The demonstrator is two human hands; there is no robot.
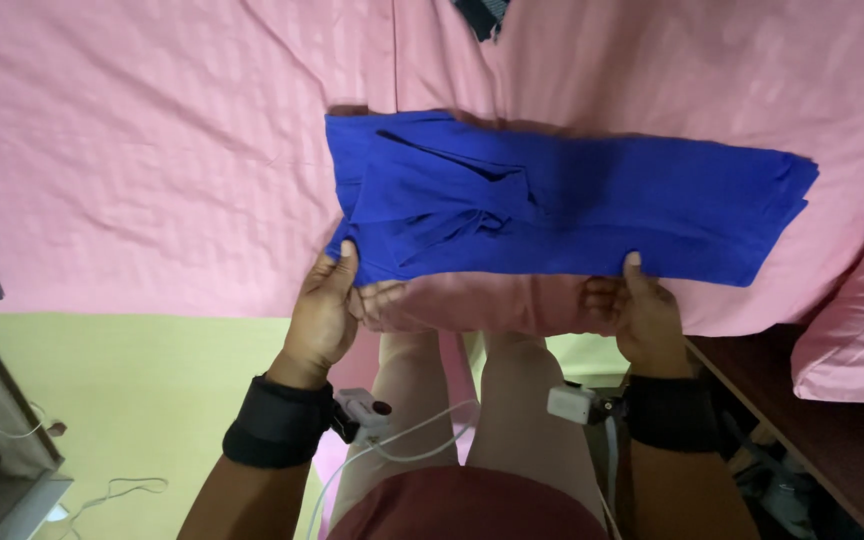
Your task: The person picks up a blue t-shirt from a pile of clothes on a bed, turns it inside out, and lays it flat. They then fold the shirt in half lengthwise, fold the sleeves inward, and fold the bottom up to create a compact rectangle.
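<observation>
Blue cloth (562, 205), folded into a long band, lies across the pink bed sheet (152, 160), long axis left to right. Left hand (327, 310) grips the near left corner: thumb on top, fingers tucked under the edge. Right hand (642, 315) grips the near edge toward the right end, same pinch, thumb above and fingers (600, 295) curled below. Far edge rests on the sheet. Pink pillow (857, 330) sits at the right, just beside the cloth's right end.

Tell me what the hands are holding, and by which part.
Both hold the folded blue cloth by its near edge: left hand at the left corner, right hand further right.
</observation>
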